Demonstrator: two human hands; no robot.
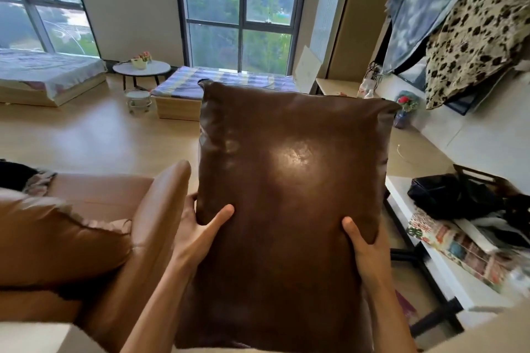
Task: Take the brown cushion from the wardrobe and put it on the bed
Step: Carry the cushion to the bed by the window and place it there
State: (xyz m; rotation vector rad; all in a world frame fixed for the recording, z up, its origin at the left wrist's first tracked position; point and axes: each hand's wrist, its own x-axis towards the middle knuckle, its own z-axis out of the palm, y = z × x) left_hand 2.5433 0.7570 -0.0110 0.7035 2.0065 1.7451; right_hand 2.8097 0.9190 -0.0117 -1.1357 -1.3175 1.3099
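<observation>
A large dark brown leather cushion fills the middle of the view, held upright in front of me. My left hand grips its left edge with the thumb on the front. Its right edge is gripped by my right hand, thumb on the front too. Beyond the cushion, under the middle window, lies a low bed with a blue striped cover. A second low bed with a pale cover stands at the far left. The wardrobe is not in view.
A tan leather sofa with a tan cushion is close on my left. A round white side table with flowers stands between the beds. On the right, a white shelf holds a black bag and clutter; cloths drape over a screen. Wooden floor lies ahead.
</observation>
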